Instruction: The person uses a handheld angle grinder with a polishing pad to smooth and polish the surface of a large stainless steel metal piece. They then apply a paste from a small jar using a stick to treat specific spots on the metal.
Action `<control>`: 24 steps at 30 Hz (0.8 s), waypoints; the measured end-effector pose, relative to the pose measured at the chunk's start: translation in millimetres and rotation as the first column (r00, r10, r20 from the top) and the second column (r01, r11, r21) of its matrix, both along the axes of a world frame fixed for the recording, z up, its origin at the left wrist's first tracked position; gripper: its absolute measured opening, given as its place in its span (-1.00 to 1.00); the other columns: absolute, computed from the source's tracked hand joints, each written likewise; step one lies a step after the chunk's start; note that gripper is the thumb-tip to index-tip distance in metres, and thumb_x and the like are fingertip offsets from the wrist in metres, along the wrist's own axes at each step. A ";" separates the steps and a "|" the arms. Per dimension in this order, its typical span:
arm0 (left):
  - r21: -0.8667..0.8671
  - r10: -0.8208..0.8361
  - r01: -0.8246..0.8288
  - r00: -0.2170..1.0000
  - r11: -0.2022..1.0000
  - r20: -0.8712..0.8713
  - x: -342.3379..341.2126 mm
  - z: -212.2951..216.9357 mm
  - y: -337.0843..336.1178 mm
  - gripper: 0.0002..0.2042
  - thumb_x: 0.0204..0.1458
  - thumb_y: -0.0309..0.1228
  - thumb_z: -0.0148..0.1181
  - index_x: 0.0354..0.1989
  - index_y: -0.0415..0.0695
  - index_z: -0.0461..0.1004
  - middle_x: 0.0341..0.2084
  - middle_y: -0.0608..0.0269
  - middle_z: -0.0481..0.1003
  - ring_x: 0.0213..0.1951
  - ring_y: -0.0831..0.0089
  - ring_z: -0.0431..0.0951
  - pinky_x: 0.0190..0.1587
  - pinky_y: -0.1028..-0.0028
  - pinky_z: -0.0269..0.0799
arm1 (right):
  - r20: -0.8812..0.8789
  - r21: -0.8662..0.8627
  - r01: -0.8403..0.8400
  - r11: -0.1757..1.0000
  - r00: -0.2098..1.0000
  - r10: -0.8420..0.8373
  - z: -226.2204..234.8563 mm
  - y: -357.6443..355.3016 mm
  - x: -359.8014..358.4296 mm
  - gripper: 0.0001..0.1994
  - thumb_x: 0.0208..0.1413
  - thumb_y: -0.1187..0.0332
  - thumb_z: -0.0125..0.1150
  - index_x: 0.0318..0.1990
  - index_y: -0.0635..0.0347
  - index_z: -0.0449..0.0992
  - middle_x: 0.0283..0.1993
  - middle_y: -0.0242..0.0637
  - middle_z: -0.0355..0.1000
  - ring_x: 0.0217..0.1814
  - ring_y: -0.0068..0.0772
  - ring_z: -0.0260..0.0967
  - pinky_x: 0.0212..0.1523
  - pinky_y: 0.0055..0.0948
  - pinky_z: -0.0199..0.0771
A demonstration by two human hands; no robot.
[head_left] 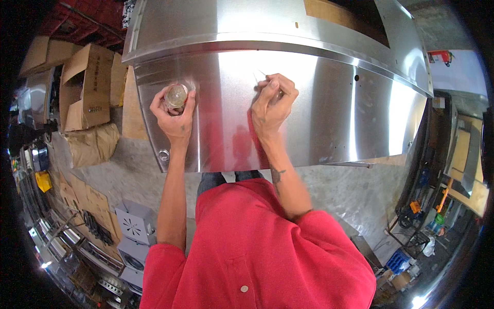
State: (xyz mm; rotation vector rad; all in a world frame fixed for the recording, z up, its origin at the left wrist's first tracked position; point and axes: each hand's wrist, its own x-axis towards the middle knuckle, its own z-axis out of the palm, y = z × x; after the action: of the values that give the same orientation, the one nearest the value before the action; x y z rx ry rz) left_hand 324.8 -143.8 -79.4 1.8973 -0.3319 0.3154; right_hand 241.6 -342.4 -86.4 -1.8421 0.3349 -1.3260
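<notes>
My left hand (175,122) is wrapped round a small round jar (177,95), held at the left part of a shiny metal panel (334,108). The jar's top looks yellowish and translucent; whether that is a lid or its contents I cannot tell. Farther right, my right hand (271,108) is closed in a pinch over the same panel. From its fingertips a thin, pale, stick-like tool (261,73) points toward the far side. The tool is small and washed out by glare, and its tip against the bright metal is unclear.
Behind the panel rises a metal ledge (180,46) with a large cut-out (345,19). Cardboard boxes (92,85) stand on the left. Grey speaker-like metal boxes (135,221) are stacked at the lower left. Tools and a blue crate (397,261) lie at the lower right.
</notes>
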 end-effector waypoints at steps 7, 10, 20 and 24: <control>0.111 -0.065 0.072 0.996 0.991 -0.068 -18.5 17.8 -5.9 -0.33 0.13 -0.29 0.61 0.27 -0.26 0.33 0.01 0.05 0.58 -0.05 0.36 0.66 -0.07 0.40 0.61 | -0.071 0.219 -0.082 0.972 0.992 0.100 50.4 35.9 -37.2 -0.89 0.56 0.43 -0.02 0.05 0.27 0.27 0.01 -0.08 0.40 -0.20 -0.53 0.47 -0.27 -0.49 0.64; 0.086 -0.175 0.179 0.983 0.980 -0.054 -26.8 17.6 -24.3 -0.34 0.08 -0.30 0.63 0.28 -0.19 0.36 -0.03 0.06 0.61 -0.10 0.34 0.69 -0.13 0.40 0.62 | -0.105 0.166 -0.091 0.982 0.988 0.109 64.3 37.2 -44.1 -0.90 0.54 0.46 0.02 0.05 0.28 0.30 0.03 -0.05 0.40 -0.19 -0.50 0.48 -0.22 -0.47 0.62; 0.121 -0.375 0.372 0.927 0.920 0.001 -55.6 54.7 -45.2 -0.34 0.03 -0.44 0.61 0.29 -0.13 0.37 0.15 0.04 0.56 0.11 0.12 0.68 0.14 0.25 0.64 | -0.281 -0.098 -0.035 0.995 0.960 0.006 95.5 40.7 -62.5 -0.88 0.41 0.50 0.23 0.00 0.35 0.49 0.00 -0.02 0.44 -0.06 -0.24 0.43 -0.20 -0.37 0.57; 0.117 -0.425 0.411 0.894 0.904 0.141 -50.5 52.7 -45.4 -0.32 -0.06 -0.51 0.61 0.25 -0.12 0.37 0.12 0.02 0.56 0.08 -0.01 0.69 0.08 0.18 0.70 | -0.315 -0.141 0.013 0.990 0.947 -0.057 99.2 46.9 -60.3 -0.89 0.40 0.50 0.26 -0.03 0.34 0.50 -0.03 -0.03 0.44 -0.05 -0.20 0.42 -0.24 -0.32 0.55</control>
State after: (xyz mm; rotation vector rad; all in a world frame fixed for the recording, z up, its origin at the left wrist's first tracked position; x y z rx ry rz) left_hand 274.3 -189.2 -26.7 1.8279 -0.8636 0.1664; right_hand 181.3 -295.5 12.8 -2.1814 0.4568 -1.0948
